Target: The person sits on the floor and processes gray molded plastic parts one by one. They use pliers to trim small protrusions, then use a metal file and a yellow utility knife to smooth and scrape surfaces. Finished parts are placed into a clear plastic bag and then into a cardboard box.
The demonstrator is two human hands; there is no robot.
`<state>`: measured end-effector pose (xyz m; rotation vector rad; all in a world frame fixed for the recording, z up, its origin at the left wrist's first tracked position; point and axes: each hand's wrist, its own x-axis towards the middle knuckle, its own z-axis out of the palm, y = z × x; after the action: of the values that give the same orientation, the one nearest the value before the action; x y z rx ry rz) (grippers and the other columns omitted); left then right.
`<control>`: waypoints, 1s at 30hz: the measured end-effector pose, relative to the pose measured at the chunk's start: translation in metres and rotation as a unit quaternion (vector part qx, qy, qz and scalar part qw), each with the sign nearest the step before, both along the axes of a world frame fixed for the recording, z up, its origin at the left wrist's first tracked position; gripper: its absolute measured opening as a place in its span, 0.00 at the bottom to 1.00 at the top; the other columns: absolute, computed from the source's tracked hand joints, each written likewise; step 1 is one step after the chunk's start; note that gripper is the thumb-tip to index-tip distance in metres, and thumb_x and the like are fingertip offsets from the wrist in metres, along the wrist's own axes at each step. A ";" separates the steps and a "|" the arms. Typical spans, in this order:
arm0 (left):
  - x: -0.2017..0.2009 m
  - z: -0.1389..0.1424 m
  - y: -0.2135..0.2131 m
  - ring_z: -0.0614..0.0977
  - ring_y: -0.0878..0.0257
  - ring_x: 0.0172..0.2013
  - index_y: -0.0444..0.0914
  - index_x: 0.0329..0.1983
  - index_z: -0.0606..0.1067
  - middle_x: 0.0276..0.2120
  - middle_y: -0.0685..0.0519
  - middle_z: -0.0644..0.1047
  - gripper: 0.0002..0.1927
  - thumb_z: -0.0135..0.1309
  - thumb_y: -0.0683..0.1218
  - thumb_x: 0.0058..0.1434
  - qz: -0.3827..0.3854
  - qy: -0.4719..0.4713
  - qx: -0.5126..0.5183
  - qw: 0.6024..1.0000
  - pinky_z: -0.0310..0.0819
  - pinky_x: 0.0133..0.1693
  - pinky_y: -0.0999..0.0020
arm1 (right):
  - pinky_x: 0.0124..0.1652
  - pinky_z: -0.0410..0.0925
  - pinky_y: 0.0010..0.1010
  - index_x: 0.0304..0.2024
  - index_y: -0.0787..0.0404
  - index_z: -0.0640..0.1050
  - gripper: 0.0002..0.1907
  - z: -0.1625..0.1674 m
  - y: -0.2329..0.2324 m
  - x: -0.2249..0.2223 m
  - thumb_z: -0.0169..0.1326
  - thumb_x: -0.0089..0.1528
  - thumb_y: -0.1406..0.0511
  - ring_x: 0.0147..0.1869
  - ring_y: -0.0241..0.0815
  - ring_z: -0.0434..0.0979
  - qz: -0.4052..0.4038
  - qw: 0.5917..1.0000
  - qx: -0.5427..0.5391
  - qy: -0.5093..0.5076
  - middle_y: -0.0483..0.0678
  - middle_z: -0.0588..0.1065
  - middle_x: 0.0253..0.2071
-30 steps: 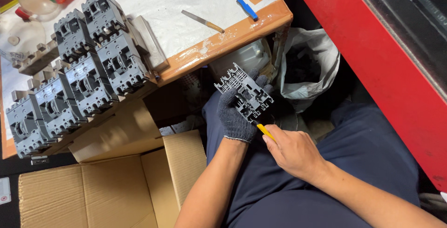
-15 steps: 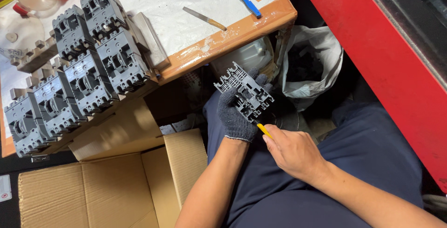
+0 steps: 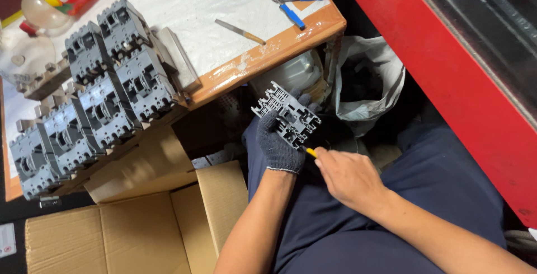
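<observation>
Over the lap, the gloved left hand [image 3: 281, 142] gripped a rigid, ribbed grey breaker housing [image 3: 287, 114] by its edges; the bare right hand [image 3: 345, 176] pinched a yellow-handled tool [image 3: 309, 152]. It looked light but chunky.

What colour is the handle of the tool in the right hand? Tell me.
Yellow handle, peeking from the right hand; head view.

- Wooden worktop [image 3: 263, 55] at far left, part-covered with white paper.
- Red cabinet [image 3: 447, 78] slanting along the right.
- Open cardboard box [image 3: 112, 235] on the floor, near left.
</observation>
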<state>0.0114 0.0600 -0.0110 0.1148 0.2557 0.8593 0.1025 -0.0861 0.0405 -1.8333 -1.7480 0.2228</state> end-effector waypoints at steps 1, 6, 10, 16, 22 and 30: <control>0.000 0.000 0.001 0.76 0.42 0.60 0.26 0.65 0.68 0.60 0.37 0.74 0.31 0.48 0.50 0.63 0.006 0.002 -0.007 1.000 0.67 0.65 0.45 | 0.28 0.69 0.40 0.45 0.66 0.77 0.12 0.003 0.000 0.003 0.55 0.62 0.65 0.30 0.50 0.77 -0.016 1.000 0.024 -0.006 0.50 0.75 0.27; 0.003 0.007 0.001 0.79 0.43 0.53 0.30 0.62 0.70 0.56 0.38 0.76 0.31 0.46 0.58 0.65 0.016 0.036 -0.022 0.999 0.72 0.57 0.45 | 0.30 0.69 0.35 0.47 0.66 0.78 0.13 0.016 -0.002 0.019 0.57 0.62 0.65 0.31 0.45 0.74 -0.086 0.994 0.065 -0.035 0.46 0.72 0.29; 0.002 0.013 -0.004 0.80 0.45 0.49 0.30 0.60 0.71 0.53 0.39 0.77 0.33 0.45 0.62 0.68 0.010 0.025 -0.022 0.999 0.75 0.54 0.48 | 0.29 0.69 0.34 0.50 0.64 0.79 0.16 0.019 -0.004 0.022 0.57 0.61 0.65 0.29 0.43 0.73 -0.091 0.991 0.070 -0.066 0.45 0.70 0.26; -0.002 0.017 -0.009 0.82 0.46 0.46 0.29 0.59 0.73 0.48 0.40 0.79 0.32 0.44 0.62 0.71 0.009 0.047 0.012 0.999 0.77 0.50 0.50 | 0.28 0.68 0.34 0.51 0.61 0.80 0.15 0.015 -0.004 0.025 0.57 0.62 0.64 0.28 0.42 0.72 -0.100 0.988 0.069 -0.094 0.44 0.69 0.25; -0.003 0.022 -0.011 0.83 0.47 0.44 0.33 0.57 0.74 0.48 0.41 0.80 0.29 0.45 0.60 0.69 0.012 0.079 0.008 0.997 0.79 0.48 0.49 | 0.27 0.68 0.34 0.51 0.60 0.80 0.15 0.016 -0.002 0.026 0.58 0.63 0.63 0.27 0.42 0.71 -0.095 0.988 0.073 -0.095 0.44 0.68 0.24; -0.002 0.013 -0.011 0.83 0.46 0.43 0.33 0.57 0.74 0.47 0.41 0.80 0.27 0.47 0.59 0.68 0.012 0.083 0.010 0.996 0.79 0.48 0.49 | 0.27 0.68 0.35 0.50 0.60 0.79 0.14 -0.002 -0.003 0.031 0.57 0.63 0.64 0.28 0.44 0.73 -0.091 0.991 0.061 -0.078 0.45 0.69 0.25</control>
<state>0.0093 0.0486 0.0024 0.2023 0.4050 0.8783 0.1330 -0.0891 0.0389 -1.9499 -1.6431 -0.1004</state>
